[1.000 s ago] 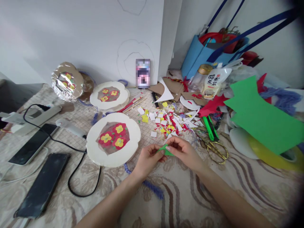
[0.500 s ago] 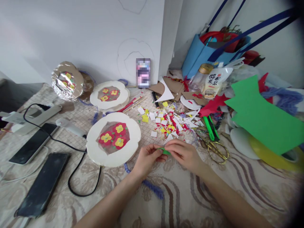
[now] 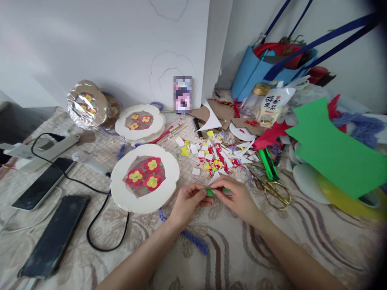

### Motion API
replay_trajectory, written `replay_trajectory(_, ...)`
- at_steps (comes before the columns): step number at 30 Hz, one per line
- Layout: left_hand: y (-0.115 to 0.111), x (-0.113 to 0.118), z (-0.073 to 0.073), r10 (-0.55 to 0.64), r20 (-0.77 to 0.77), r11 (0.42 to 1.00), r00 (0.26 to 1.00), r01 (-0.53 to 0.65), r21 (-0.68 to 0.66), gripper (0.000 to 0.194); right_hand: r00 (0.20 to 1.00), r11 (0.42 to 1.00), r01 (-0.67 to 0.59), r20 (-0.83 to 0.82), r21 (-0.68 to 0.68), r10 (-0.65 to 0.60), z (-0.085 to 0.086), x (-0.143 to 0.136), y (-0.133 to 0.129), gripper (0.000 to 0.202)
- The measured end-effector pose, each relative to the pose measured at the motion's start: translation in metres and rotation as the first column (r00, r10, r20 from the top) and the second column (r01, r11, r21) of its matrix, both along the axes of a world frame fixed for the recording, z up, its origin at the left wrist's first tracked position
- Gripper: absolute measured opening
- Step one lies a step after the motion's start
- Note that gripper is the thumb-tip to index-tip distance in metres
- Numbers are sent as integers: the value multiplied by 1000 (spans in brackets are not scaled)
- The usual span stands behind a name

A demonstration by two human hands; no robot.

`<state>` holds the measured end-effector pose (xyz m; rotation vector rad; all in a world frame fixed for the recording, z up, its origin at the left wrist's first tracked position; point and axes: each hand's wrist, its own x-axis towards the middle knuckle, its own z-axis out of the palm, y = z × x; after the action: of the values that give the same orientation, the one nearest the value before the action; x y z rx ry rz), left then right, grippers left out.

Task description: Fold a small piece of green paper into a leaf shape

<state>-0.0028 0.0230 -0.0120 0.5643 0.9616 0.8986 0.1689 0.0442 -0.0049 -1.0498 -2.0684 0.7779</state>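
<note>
A small piece of green paper (image 3: 209, 191) is pinched between my two hands at the front of the table. My left hand (image 3: 190, 200) is closed on its left part, thumb on top. Thumb and fingers of my right hand (image 3: 234, 196) grip its other end, hiding part of it. Left of my hands lies a white scalloped frame (image 3: 121, 189) with red and yellow flowers in its window. Just beyond my fingers are scattered white, yellow and red paper scraps (image 3: 216, 155). Gold-handled scissors (image 3: 277, 195) rest to the right of my right hand.
A green sheet (image 3: 338, 149), a green utility knife (image 3: 268, 163) and a blue bag (image 3: 248, 72) are on the right. Another flower frame (image 3: 121, 129) lies behind. Phones (image 3: 56, 233) and cables occupy the left. A propped phone (image 3: 182, 94) leans against the white board (image 3: 105, 44).
The fingers of my right hand have shifted slightly on the green paper, and a bit of green now shows by them. Both hands stay in nearly the same place.
</note>
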Motion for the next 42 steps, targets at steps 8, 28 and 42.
replay_trajectory(8,1,-1,0,12,61,999,998,-10,-41,19,998,994,-60,39,86,57,-5,1,-1,20)
replay_trajectory(28,0,1,0,-20,-42,1000,999,19,-22,27,997,993,27,-70,-112,-35,0,-1,-1,13)
replay_trajectory(42,1,-1,0,9,57,998,998,-5,-69,24,975,964,-164,182,210,127,-4,7,1,24)
